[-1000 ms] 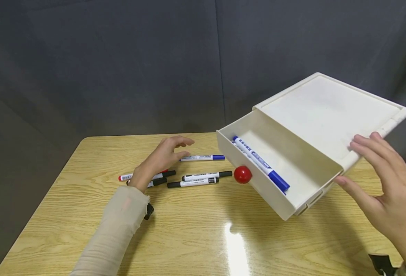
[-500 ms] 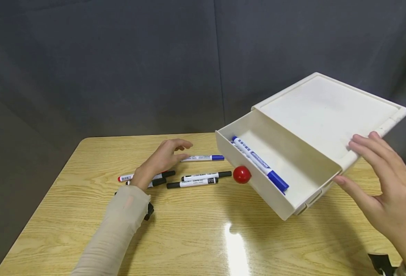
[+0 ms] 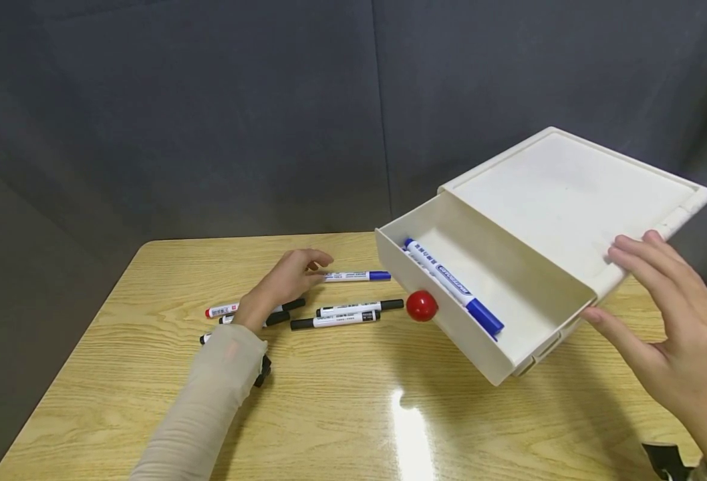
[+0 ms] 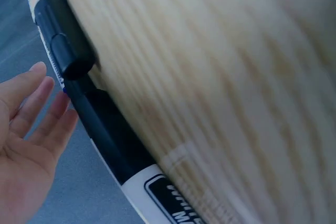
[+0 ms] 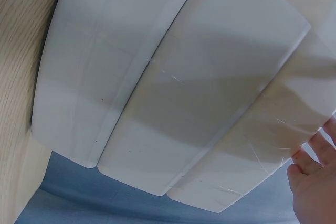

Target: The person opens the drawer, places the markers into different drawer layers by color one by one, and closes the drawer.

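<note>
My left hand [image 3: 287,277] reaches over the left end of a blue-capped marker [image 3: 353,276] lying on the table, fingers loosely bent. In the left wrist view its thumb and fingers [image 4: 58,124] are spread apart, beyond black-capped markers [image 4: 115,135]. At the right, my right hand [image 3: 687,327] touches the edge of a white drawer box [image 3: 570,194], fingertips on the top and thumb at the side. The box's drawer [image 3: 504,274] is pulled out and has a red round knob [image 3: 421,305]. Inside, a blue-capped marker [image 3: 450,280] lies over another, mostly hidden one.
Two black-capped markers [image 3: 347,317] lie side by side in mid-table. More markers, one with a red end [image 3: 221,310], lie partly hidden below my left forearm. The wooden table [image 3: 329,401] ends at a dark curtain [image 3: 239,133] behind.
My left hand has shifted slightly down and toward me beside the blue-capped marker, uncovering more of the markers at its left. My right hand and the drawer box stay about where they were.
</note>
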Motion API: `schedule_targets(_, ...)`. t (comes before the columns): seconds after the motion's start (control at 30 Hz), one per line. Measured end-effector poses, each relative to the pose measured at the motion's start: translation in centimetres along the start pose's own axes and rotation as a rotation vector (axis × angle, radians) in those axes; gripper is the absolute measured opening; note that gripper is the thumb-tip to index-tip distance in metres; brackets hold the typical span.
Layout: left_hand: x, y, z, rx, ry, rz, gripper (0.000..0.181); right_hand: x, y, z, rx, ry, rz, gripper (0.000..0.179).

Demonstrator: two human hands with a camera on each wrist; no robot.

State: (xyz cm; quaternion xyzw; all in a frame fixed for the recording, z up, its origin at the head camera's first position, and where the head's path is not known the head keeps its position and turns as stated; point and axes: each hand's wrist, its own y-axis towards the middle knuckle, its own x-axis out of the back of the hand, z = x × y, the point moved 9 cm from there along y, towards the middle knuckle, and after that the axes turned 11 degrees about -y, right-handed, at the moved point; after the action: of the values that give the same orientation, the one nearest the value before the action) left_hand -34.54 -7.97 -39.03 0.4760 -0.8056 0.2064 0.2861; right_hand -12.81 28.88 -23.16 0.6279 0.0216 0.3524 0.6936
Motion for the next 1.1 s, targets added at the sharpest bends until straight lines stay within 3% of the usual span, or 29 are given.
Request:
schedule_targets(0.33,-0.7,0.2,0.8,0.027,0.060,0.035,0.037,0.2,0.1,0.1,0.008,0.010,-0.006,0.075)
schedule_targets(1.1,-1.3,0.2,0.5,0.047,0.152,0.065,0.030,-0.1,0.0,0.0,0.009,-0.001,0.009,0.074)
